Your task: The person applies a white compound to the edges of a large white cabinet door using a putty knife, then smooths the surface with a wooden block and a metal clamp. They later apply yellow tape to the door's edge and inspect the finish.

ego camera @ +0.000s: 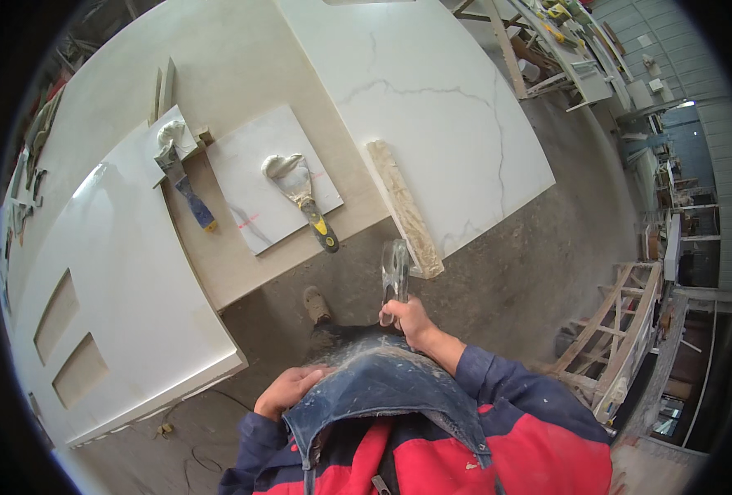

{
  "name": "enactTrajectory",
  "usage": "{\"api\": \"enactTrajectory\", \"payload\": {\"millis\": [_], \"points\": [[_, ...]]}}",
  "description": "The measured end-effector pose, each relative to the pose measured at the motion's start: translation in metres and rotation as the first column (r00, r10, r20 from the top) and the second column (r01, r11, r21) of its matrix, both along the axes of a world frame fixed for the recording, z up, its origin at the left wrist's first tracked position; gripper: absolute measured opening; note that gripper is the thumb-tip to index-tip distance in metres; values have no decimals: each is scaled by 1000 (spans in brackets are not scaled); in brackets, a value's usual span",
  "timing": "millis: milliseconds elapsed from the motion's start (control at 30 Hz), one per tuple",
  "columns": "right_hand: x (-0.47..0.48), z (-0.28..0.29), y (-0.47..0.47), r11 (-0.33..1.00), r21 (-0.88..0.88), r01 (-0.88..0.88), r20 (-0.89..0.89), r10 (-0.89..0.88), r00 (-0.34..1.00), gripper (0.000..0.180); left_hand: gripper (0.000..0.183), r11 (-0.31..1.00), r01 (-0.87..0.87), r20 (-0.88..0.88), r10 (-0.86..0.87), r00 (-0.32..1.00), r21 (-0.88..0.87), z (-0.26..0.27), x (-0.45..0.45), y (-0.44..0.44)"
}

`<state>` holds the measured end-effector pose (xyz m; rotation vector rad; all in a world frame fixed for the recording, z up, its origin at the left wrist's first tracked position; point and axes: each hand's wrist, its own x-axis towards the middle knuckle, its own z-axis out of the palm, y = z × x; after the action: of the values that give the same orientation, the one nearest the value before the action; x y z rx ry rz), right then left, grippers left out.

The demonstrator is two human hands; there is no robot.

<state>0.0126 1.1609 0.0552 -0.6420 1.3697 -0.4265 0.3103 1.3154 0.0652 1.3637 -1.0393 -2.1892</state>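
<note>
My right hand (pixel 410 320) is closed around the handles of a metal spring clamp (pixel 395 266), which points away from me beside the near end of a rough-faced stone strip (pixel 403 207). My left hand (pixel 291 388) rests against the stained blue apron (pixel 378 377); its fingertips are partly hidden, and no object shows in it. Ahead, a putty knife with a yellow and black handle (pixel 319 226) lies on a square white slab piece (pixel 273 179) with white paste. A blue-handled putty knife (pixel 195 204) rests on a smaller pasted piece (pixel 174 133).
A white slab with two rectangular cutouts (pixel 149 297) lies at left. A grey-veined white slab (pixel 446 124) lies ahead at right. Wooden trestles (pixel 613 334) stand at right. A cable (pixel 202 458) runs over the floor at lower left.
</note>
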Motion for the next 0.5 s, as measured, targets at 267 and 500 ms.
{"api": "enactTrajectory", "payload": {"millis": [267, 500], "points": [[9, -17, -27, 985, -64, 158, -55, -162, 985, 21, 43, 983, -105, -138, 126, 982, 150, -16, -1, 16], [3, 3, -36, 1000, -19, -19, -238, 14, 971, 52, 46, 978, -106, -87, 123, 989, 177, -14, -25, 5]]}}
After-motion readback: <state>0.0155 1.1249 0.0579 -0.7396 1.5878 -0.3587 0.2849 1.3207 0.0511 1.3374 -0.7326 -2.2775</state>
